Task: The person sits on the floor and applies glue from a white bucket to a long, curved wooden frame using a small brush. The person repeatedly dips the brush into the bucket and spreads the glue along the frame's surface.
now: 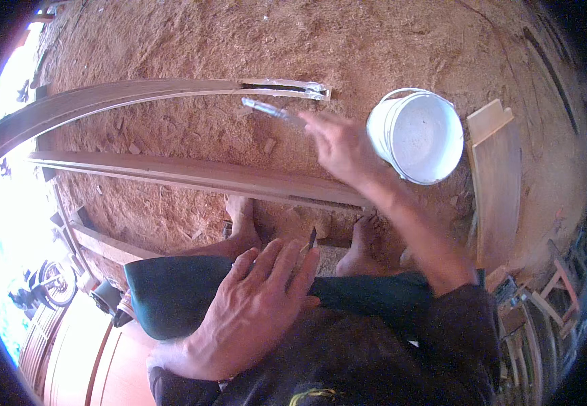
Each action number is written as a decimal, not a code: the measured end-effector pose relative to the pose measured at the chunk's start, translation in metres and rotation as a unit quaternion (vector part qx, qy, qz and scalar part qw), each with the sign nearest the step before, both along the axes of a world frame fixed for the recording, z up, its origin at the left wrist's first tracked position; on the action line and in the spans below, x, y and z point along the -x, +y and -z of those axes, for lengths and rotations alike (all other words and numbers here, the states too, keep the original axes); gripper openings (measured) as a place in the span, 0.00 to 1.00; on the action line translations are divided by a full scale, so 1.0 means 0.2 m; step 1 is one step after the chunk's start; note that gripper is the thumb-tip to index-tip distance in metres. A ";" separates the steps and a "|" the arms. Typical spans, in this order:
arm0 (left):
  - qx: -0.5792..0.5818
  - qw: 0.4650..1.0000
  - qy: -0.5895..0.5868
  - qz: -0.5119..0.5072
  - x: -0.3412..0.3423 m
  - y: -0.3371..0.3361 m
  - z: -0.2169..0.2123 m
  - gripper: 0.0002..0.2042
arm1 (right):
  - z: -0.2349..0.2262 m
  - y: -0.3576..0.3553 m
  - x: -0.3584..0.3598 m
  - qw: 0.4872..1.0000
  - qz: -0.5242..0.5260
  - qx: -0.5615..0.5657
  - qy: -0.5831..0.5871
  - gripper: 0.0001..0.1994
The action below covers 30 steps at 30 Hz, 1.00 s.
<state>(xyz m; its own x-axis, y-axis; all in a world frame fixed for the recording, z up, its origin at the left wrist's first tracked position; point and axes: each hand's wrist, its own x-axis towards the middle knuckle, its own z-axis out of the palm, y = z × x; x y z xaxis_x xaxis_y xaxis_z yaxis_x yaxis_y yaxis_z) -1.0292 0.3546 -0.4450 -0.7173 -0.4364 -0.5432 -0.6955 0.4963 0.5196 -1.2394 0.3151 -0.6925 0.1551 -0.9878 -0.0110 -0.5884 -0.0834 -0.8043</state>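
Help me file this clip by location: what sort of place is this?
Most likely a woodworking shop or yard: what look like wood shavings cover the ground, a long slotted wooden beam has white smears round its end, and a wooden panel lies to the right.

Free gap over sawdust (374,54), slotted beam (165,88) leftward and white bucket (382,130) rightward as obstacles.

Brown shavings (178,40) cover the floor (547,183); glaring light (3,223) fills the left edge; a motorcycle (57,283) stands there.
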 end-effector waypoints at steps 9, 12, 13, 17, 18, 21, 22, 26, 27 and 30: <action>0.017 1.000 0.010 0.004 0.01 -0.06 0.04 0.33 | -0.55 0.09 0.68 0.992 0.071 -0.043 0.095 0.12; 0.002 1.000 0.006 0.005 0.04 -0.11 0.05 0.33 | -0.67 0.20 0.85 0.975 0.140 -0.107 0.135 0.11; -0.003 1.000 -0.010 0.004 0.05 -0.11 0.07 0.34 | -0.66 0.24 0.90 0.971 0.137 -0.121 0.155 0.11; -0.021 0.998 -0.053 0.004 0.05 -0.10 0.11 0.34 | -0.58 0.33 0.98 0.953 0.117 -0.168 0.223 0.13; -0.027 0.998 -0.063 0.003 0.04 -0.10 0.12 0.34 | -0.54 0.33 0.97 0.950 0.108 -0.177 0.234 0.13; -0.046 0.994 -0.094 -0.009 0.05 -0.11 0.12 0.34 | -0.50 0.34 0.96 0.942 0.083 -0.176 0.275 0.13; -0.048 0.994 -0.100 -0.018 0.06 -0.12 0.11 0.34 | -0.52 0.33 0.96 0.934 0.080 -0.190 0.290 0.12; -0.032 0.995 -0.093 -0.025 0.06 -0.10 0.09 0.34 | -0.33 0.31 0.97 0.937 0.028 -0.170 0.304 0.10; -0.025 0.996 -0.085 -0.024 0.06 -0.09 0.10 0.34 | -0.25 0.29 0.98 0.935 0.006 -0.163 0.315 0.10; -0.012 0.996 -0.088 -0.025 0.06 -0.06 0.10 0.34 | -0.05 0.22 0.95 0.928 -0.034 -0.172 0.330 0.10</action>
<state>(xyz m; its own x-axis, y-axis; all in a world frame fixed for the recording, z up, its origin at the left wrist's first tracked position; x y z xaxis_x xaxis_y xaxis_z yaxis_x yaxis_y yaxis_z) -1.0409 0.3429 -0.4649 -0.5872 -0.4538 -0.6702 -0.8006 0.4473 0.3986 -1.4296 0.3591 -0.6827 0.0636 -0.8964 -0.4386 -0.9647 0.0572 -0.2570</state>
